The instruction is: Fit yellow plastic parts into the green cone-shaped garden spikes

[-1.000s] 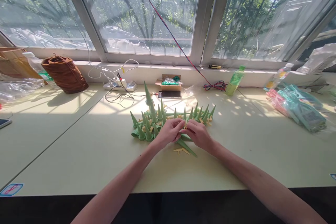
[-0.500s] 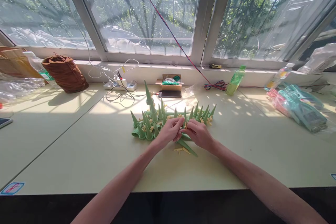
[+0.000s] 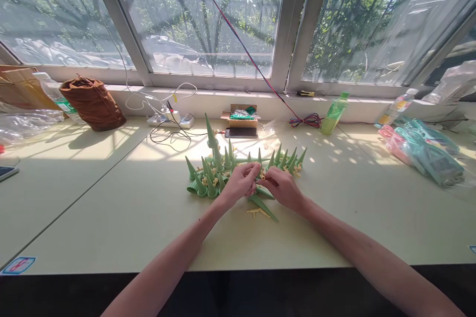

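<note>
My left hand point(image 3: 241, 181) is closed in a pinch, thumb and forefinger together, at the front of a group of green plastic cones point(image 3: 211, 188). Between my two hands shows a small tan tube-like connector point(image 3: 262, 177), its round end facing me. My right hand point(image 3: 283, 187) pinches at it from the right, fingers bent. An upright green cone point(image 3: 259, 155) rises just behind the fingertips; whether it joins the connector is hidden. Below my hands lie a long green cone point(image 3: 265, 208) on its side and loose tan connectors point(image 3: 254, 212).
Behind the cones are an open small carton point(image 3: 241, 121) and a dark phone point(image 3: 241, 132). A power strip point(image 3: 173, 121) with cables and a brown drawstring bag point(image 3: 92, 104) stand left. Toward the right are a green bottle point(image 3: 333, 114) and bagged items point(image 3: 427, 151).
My left fingertips have risen slightly, and the tan connector has tilted a little between my hands. The upright cone behind them appears shifted slightly left.
</note>
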Tool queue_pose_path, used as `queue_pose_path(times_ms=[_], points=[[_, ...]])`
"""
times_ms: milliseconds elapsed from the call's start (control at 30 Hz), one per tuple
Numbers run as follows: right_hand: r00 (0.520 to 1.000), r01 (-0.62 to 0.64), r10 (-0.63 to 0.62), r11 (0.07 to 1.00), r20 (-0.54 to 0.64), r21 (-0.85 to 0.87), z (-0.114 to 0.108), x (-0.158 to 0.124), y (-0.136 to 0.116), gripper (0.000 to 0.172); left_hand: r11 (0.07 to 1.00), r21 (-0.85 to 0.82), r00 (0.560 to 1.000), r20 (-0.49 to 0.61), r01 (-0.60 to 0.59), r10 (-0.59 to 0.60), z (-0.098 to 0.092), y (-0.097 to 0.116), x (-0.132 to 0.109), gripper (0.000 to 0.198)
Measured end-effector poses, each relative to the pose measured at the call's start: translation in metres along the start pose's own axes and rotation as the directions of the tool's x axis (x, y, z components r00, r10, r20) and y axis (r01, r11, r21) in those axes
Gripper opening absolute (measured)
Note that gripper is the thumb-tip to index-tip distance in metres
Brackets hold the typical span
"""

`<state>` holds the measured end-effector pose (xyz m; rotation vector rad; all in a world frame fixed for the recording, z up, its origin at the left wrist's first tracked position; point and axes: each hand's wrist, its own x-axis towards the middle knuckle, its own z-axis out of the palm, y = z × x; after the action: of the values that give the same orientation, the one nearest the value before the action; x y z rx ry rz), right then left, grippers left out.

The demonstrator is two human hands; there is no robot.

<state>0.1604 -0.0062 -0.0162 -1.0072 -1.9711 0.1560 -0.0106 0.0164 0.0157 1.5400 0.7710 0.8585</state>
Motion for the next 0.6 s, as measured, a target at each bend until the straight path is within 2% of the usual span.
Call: queue_pose_path(times_ms=[167, 267, 433, 600], points=[[0.996, -0.070, 0.070, 0.998, 0.048, -0.009, -0.002, 0.000, 0.001, 0.025, 0.979, 0.184, 0.976, -0.180, -0.088, 0.122, 0.001, -0.002, 0.000, 0.034], [0.993, -0.094, 0.097, 0.995, 0.073, -0.043, -0.003, -0.001, 0.004, 0.017, 0.945, 0.311, 0.952, -0.244, -0.105, 0.186, 0.000, -0.005, -0.001, 0.031], [0.976, -0.106, 0.135, 0.980, 0.168, -0.169, -0.008, -0.002, 0.008, 0.007, 0.841, 0.520, 0.920, -0.239, -0.150, 0.311, -0.001, -0.007, 0.000, 0.024], [0.931, -0.068, 0.175, 0.945, 0.319, -0.319, -0.013, -0.001, 0.007, 0.005, 0.776, 0.615, 0.920, -0.208, -0.142, 0.333, 0.000, -0.009, -0.001, 0.018]])
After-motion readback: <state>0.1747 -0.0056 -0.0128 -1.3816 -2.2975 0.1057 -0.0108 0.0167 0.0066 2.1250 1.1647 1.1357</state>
